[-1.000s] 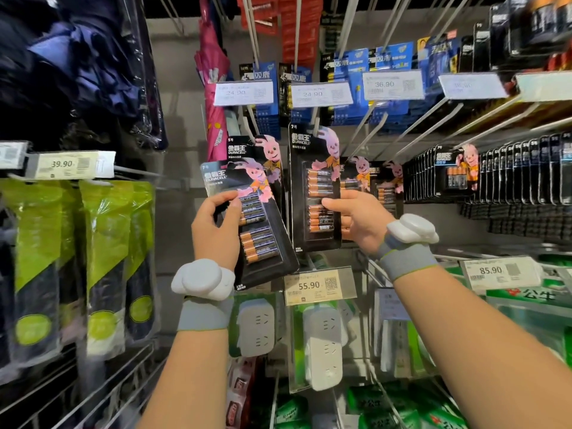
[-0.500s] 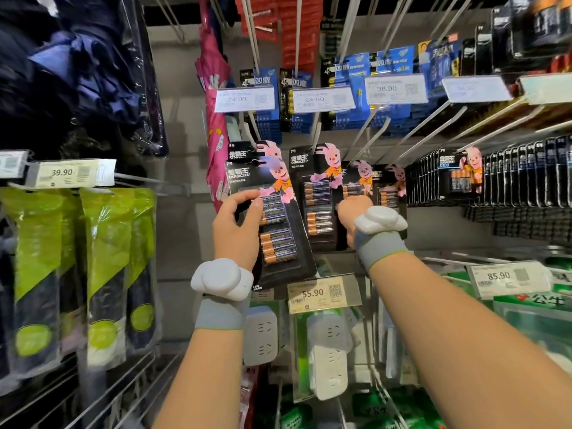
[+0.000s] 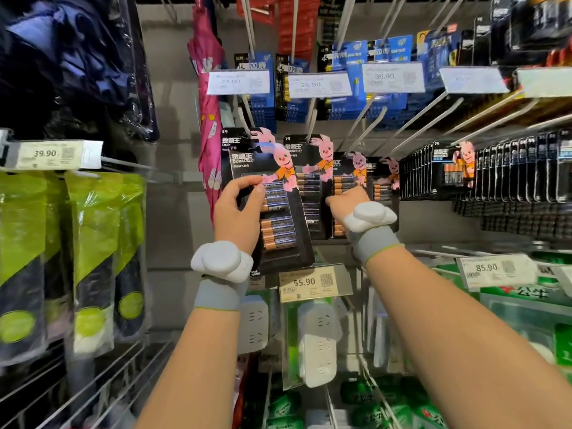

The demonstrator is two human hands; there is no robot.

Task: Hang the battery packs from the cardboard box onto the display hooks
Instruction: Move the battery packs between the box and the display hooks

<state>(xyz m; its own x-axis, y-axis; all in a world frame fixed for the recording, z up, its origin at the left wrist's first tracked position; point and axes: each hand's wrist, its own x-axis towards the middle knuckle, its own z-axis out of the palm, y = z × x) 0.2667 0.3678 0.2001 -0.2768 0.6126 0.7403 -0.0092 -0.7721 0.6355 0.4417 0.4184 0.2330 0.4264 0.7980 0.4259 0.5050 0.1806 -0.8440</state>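
Note:
My left hand (image 3: 238, 212) grips a black battery pack (image 3: 280, 218) with a pink rabbit by its left edge, thumb on the front, tilted in front of the display. Just right of it, a matching battery pack (image 3: 309, 181) hangs on a display hook (image 3: 312, 125). My right hand (image 3: 345, 199) holds that hanging pack at its right edge; a white wrist device hides most of its fingers. More packs of the same kind (image 3: 351, 181) hang behind my right hand. The cardboard box is out of view.
Long bare hooks (image 3: 411, 125) jut out above right. A dense row of black packs (image 3: 510, 168) fills the right. A 55.90 price tag (image 3: 314, 283) sits below my hands, with power strips (image 3: 318, 342) under it. Green-packed umbrellas (image 3: 93, 243) hang at left.
Both hands have moved up and deeper toward the hooks. The pack in my left hand came closer to the hanging one, and my right hand pushed the hanging pack back along its hook.

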